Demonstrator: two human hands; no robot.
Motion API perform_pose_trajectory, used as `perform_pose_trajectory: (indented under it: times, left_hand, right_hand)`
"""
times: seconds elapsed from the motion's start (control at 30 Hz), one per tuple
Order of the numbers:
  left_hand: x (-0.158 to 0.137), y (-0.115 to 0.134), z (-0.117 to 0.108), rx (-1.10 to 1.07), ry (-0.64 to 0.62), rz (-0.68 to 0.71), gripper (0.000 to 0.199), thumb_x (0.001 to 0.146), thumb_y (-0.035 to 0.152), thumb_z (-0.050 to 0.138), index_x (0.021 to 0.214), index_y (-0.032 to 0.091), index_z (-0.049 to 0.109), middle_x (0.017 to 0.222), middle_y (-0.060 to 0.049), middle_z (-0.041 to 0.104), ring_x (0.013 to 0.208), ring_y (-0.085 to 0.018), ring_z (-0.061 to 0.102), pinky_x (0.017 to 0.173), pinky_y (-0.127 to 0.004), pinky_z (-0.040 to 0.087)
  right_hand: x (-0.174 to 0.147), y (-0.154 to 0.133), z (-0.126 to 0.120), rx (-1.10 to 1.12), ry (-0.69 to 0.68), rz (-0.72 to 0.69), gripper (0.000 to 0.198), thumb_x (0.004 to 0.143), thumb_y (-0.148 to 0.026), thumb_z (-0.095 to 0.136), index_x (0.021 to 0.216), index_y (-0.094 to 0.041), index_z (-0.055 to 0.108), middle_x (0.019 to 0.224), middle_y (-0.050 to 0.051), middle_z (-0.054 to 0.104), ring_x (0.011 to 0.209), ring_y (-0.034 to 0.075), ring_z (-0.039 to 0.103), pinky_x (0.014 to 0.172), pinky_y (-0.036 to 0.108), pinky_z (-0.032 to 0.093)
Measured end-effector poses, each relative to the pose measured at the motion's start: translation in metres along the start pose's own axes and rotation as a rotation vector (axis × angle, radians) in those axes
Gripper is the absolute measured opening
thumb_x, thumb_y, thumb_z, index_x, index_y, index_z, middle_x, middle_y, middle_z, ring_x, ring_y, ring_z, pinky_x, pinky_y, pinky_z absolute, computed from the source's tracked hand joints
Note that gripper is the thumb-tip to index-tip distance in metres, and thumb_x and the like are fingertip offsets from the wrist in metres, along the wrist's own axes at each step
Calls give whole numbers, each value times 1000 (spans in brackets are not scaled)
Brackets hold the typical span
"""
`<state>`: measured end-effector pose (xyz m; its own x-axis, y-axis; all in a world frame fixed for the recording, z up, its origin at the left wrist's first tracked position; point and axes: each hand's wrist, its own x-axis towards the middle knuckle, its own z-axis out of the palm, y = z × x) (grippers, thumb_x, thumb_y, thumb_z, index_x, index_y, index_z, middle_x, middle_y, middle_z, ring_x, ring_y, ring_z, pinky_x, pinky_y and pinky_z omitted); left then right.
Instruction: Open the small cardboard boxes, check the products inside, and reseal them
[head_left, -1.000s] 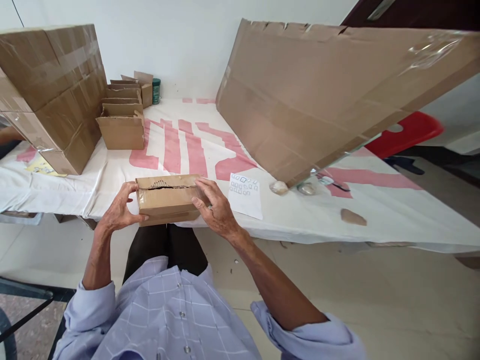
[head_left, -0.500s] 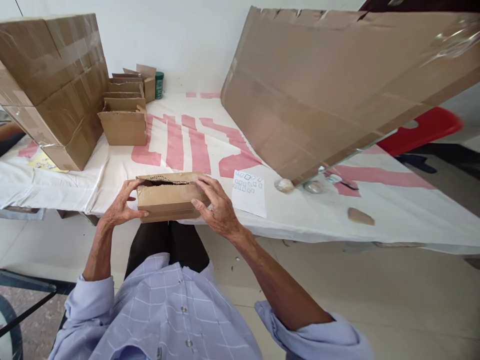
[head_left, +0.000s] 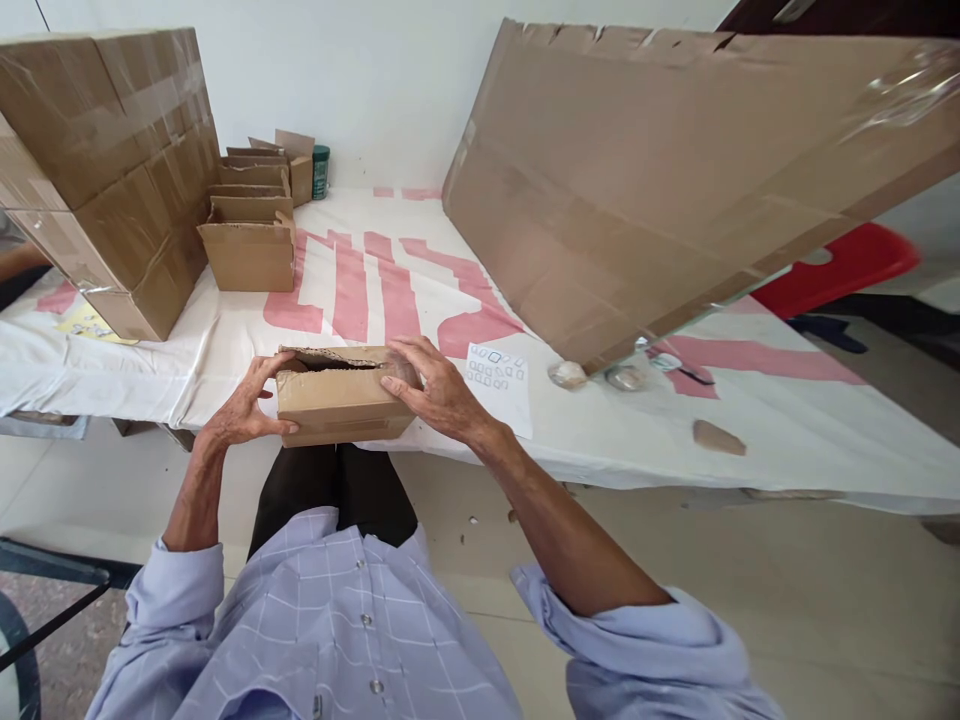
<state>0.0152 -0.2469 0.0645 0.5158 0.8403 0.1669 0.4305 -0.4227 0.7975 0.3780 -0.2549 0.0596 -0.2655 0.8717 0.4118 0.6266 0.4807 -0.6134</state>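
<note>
A small brown cardboard box point(head_left: 341, 402) lies at the table's near edge, right in front of my body. Its top shows a long, dark, ragged gap between the flaps. My left hand point(head_left: 246, 405) grips the box's left end, thumb on the front face and fingers at the back corner. At the other end, my right hand point(head_left: 433, 388) holds the upper right corner, with the thumb on the top front edge and fingers reaching over the far side. What is inside the box is too dark to make out.
Taped cartons point(head_left: 105, 180) are stacked at the left, beside a row of open boxes point(head_left: 250, 255) and a green tub point(head_left: 320, 172). A large cardboard sheet point(head_left: 637, 170) leans at the right. Near it lie a marked paper point(head_left: 499, 395), tape rolls point(head_left: 568, 375) and a brown scrap point(head_left: 718, 438).
My right hand has shifted slightly along the box's top right corner, its fingers a little higher and further left. The left hand keeps its hold, and the box has barely moved.
</note>
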Motion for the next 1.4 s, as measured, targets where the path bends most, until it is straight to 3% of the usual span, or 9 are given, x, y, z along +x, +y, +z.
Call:
perform_pose_trajectory:
  times: [0.2,0.47,0.57,0.67,0.77,0.87,1.1,1.27,1.4]
  left_hand:
    - [2,3,4,28,3,30,96,76,43,95,162,37,53,161,-14,50,150,-41,51,108,-59,62]
    - [-2,13,9,95,43,106,78,75,40,96,146,30,64,142,-11,54,140,-37,57,112,-57,62]
    - [-12,11,8,120,55,93,79,76,41,97,146,30,62,137,-10,55,135,-35,59,108,-54,64]
    - [-22,11,9,152,94,124,81,76,42,98,146,28,59,138,-11,55,136,-36,58,114,-55,61]
    - [-29,13,11,176,115,143,82,78,42,98,148,29,58,142,-12,56,139,-38,57,120,-58,57]
    - [-30,15,12,185,113,138,82,78,47,98,148,29,59,143,-13,57,139,-38,56,122,-59,55]
    - [-23,20,6,197,90,158,78,80,46,95,148,30,60,142,-12,56,139,-37,56,121,-57,57]
    - [-14,13,-4,182,85,92,83,77,45,94,150,28,58,141,-12,54,137,-36,58,115,-56,60]
    - [-13,7,-8,160,80,71,82,76,46,94,148,28,60,139,-11,56,135,-35,59,109,-51,63]
  right_hand:
    - [7,0,-2,39,-42,25,55,101,-50,70,151,-24,66,151,14,69,139,35,67,122,59,55]
    - [-14,3,1,-4,55,-19,63,104,-59,68,158,-26,60,161,14,63,150,34,60,125,58,54]
    - [-28,34,-10,-74,182,23,60,110,-64,56,155,-24,61,158,17,64,148,34,60,121,57,56]
    - [-48,80,-21,-292,248,169,63,108,-68,54,142,-17,68,142,24,69,138,40,63,118,63,53]
    - [-72,121,-23,-462,144,389,60,105,-69,57,130,-17,71,126,23,73,124,41,66,108,61,56]
    - [-86,141,-18,-544,17,518,51,108,-63,57,126,-18,72,124,22,72,120,39,66,103,56,57]
    - [-61,125,-5,-581,-67,384,38,109,-44,59,132,-17,71,128,20,72,122,37,65,104,51,56]
    - [-40,102,11,-542,-232,394,18,107,-35,64,113,-19,71,122,16,72,116,31,63,94,40,53]
    - [-35,92,10,-382,-8,496,15,104,-31,55,101,-20,65,107,14,71,98,29,62,83,38,50]
